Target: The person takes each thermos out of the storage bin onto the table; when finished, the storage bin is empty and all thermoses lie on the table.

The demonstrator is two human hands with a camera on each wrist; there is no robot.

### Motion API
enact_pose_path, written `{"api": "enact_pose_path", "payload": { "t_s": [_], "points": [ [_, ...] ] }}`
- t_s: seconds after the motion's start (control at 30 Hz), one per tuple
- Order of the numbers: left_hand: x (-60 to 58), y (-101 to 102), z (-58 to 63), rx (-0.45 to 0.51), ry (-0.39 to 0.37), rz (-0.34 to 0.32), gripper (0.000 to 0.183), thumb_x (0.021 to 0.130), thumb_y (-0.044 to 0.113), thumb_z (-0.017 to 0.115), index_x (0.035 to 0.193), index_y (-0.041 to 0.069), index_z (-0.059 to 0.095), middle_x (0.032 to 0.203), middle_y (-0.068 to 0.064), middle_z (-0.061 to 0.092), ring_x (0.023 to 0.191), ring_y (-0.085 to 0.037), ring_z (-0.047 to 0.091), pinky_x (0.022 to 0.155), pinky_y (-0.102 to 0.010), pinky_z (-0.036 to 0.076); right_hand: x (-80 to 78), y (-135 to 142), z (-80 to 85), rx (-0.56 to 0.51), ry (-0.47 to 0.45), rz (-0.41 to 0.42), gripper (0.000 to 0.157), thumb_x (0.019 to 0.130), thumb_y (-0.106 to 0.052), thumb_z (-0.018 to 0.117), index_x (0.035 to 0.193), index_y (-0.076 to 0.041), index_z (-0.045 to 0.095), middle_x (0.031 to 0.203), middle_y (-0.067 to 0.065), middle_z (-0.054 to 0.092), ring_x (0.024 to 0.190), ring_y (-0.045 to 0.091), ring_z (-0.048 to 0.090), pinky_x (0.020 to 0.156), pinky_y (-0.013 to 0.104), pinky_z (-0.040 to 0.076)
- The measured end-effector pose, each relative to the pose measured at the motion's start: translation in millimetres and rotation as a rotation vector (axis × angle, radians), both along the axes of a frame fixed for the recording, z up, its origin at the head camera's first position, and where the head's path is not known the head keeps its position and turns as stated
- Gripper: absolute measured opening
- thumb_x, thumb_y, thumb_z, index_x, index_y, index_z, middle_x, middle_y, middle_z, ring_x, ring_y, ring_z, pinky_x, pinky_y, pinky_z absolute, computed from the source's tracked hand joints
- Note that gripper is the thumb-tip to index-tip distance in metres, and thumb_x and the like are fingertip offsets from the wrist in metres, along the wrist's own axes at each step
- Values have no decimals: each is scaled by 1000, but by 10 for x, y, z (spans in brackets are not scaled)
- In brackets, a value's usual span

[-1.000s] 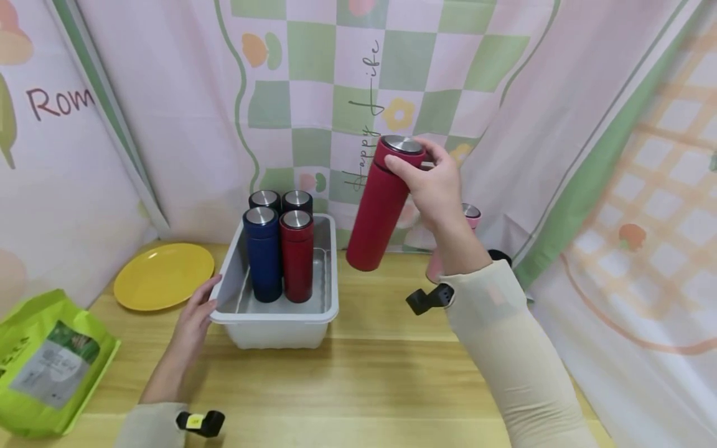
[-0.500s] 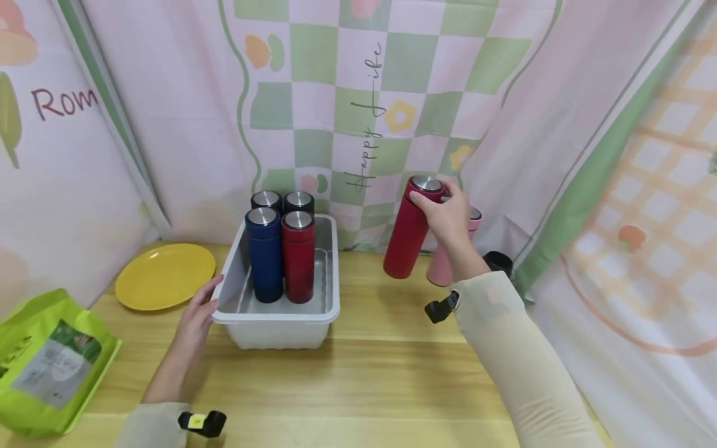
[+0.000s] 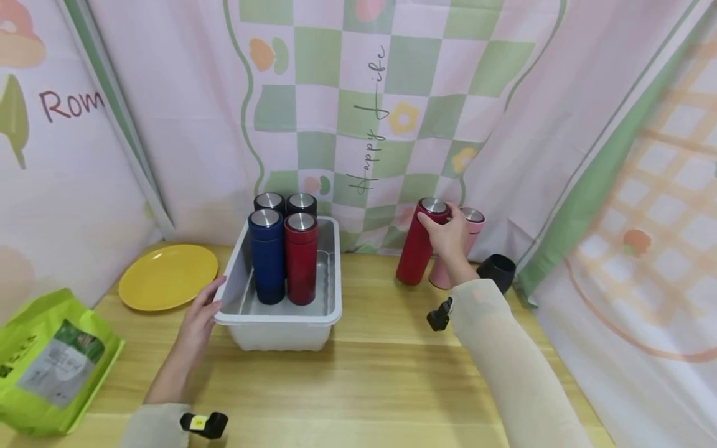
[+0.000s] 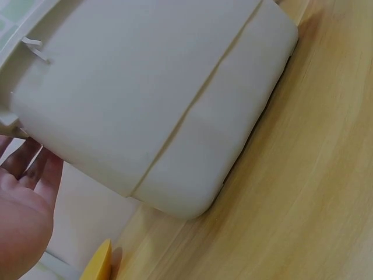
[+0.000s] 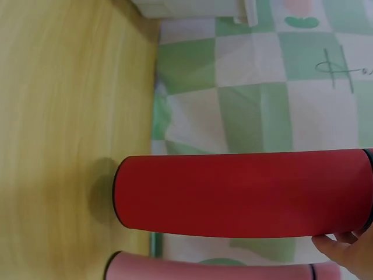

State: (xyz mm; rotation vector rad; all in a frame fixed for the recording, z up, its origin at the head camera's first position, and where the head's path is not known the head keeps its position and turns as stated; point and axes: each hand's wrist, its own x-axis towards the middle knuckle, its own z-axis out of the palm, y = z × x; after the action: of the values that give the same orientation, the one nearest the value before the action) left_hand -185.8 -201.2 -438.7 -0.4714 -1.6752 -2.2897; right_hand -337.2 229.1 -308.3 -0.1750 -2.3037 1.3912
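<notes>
My right hand (image 3: 448,235) grips a red thermos bottle (image 3: 414,252) near its top, thumb on the near side. In the right wrist view this red bottle spans the frame, its base close to the table; contact cannot be told. Just right of it stands a pink thermos bottle (image 3: 440,269), partly hidden by my hand. My left hand (image 3: 196,314) holds the left rim of a light grey plastic bin (image 3: 280,333); in the left wrist view its fingers reach under the rim. Inside the bin stand a blue bottle (image 3: 267,261), a red bottle (image 3: 301,264) and two dark bottles (image 3: 302,201) behind.
A yellow plate (image 3: 168,277) lies left of the bin. Nearer, at the left, sits a bright green bag (image 3: 61,367). Beyond the right wrist stands a black cup (image 3: 498,271). Printed curtains (image 3: 370,81) hang along the table's back and sides.
My right hand has carried the red thermos bottle right and down, from high beside the bin to next to the pink bottle, and it now stands straighter. My left hand stays at the bin.
</notes>
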Motion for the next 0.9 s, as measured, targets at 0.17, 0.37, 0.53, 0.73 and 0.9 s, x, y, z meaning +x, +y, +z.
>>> {"api": "enact_pose_path", "payload": {
  "t_s": [0.17, 0.37, 0.53, 0.73, 0.9],
  "points": [
    [-6, 13, 5, -3, -12, -2, 47, 101, -1, 37, 133, 27, 59, 129, 17, 51, 115, -5, 43, 90, -18, 37, -80, 48, -137, 37, 37, -28, 58, 85, -21, 76, 132, 1, 51, 126, 21, 55, 116, 31, 53, 97, 39, 42],
    [0, 17, 0, -15, -34, 10, 47, 102, 0, 37, 132, 28, 60, 128, 17, 50, 115, -5, 43, 91, -19, 37, -142, 103, -255, 51, -1, -53, 63, 87, -24, 75, 138, 0, 47, 135, 20, 49, 123, 31, 48, 101, 39, 39],
    [6, 23, -3, -15, -36, 4, 46, 102, 2, 37, 134, 26, 59, 129, 18, 49, 116, -5, 42, 92, -18, 37, -198, 142, -291, 58, 0, -62, 67, 86, -25, 75, 140, 0, 45, 137, 21, 48, 124, 32, 47, 103, 40, 36],
    [5, 19, 5, -14, -27, 10, 46, 102, 1, 37, 134, 25, 58, 129, 18, 50, 116, -5, 43, 92, -18, 37, -235, 162, -282, 65, -22, -57, 69, 88, -25, 73, 144, 0, 41, 139, 22, 47, 126, 34, 45, 105, 41, 34],
    [-1, 2, 6, -15, -23, 9, 46, 101, 0, 37, 133, 26, 59, 129, 18, 50, 116, -5, 43, 91, -18, 37, -246, 169, -277, 35, -62, -34, 74, 92, -25, 69, 150, 0, 31, 145, 24, 40, 131, 34, 41, 107, 40, 32]
  ]
}}
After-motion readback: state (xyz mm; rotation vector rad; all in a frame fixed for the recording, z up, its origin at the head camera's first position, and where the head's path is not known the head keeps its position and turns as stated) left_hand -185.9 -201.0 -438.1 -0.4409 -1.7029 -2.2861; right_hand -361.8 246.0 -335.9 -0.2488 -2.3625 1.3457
